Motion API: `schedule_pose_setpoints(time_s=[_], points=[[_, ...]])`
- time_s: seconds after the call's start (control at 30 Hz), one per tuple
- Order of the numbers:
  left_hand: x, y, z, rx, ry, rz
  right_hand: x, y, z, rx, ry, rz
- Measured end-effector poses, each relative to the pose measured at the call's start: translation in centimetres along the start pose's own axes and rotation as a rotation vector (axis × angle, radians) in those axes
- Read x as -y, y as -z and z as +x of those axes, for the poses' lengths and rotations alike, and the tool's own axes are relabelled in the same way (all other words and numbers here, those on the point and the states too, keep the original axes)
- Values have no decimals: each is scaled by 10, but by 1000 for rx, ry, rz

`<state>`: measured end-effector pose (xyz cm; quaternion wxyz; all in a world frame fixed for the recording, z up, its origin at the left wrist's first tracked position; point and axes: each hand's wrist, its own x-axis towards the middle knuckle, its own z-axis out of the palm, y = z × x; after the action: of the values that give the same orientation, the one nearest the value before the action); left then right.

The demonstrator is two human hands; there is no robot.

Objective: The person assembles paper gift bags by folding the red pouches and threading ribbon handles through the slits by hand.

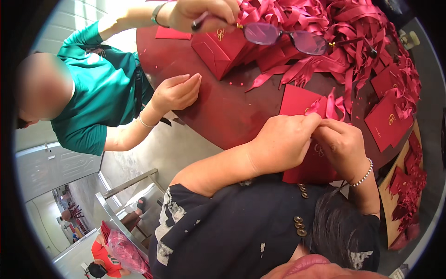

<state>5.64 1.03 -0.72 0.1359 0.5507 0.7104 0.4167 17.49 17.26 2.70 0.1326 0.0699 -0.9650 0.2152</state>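
My left hand (285, 142) and my right hand (341, 146) meet at the table's near edge, fingers pinched together. A strip of red satin ribbon (333, 106) shows just beyond my fingertips, and they seem to grip it, though the pinch itself is partly hidden. Under my hands is a red paper gift bag (302, 173) with a small gold emblem, its lower part close to my dark top. Another red bag (297, 98) lies just beyond my left hand.
Red ribbons (325, 18) heap over the dark red round table (218, 111). More bags (389, 120) lie at right. At left, a co-worker in green (100, 88) reaches over the table; purple-tinted glasses (283, 37) appear by one hand. A metal-framed chair (130, 183) stands lower left.
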Motion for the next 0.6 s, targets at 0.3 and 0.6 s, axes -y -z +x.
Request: schedule_pose_setpoints(time_s=[0.3,0.6], points=[[17,28,-2,-238,255,-227,-27,20,32,-532,-417,536],[36,66,25,-641,207,-726,-30,14,51,-463,-169,782]])
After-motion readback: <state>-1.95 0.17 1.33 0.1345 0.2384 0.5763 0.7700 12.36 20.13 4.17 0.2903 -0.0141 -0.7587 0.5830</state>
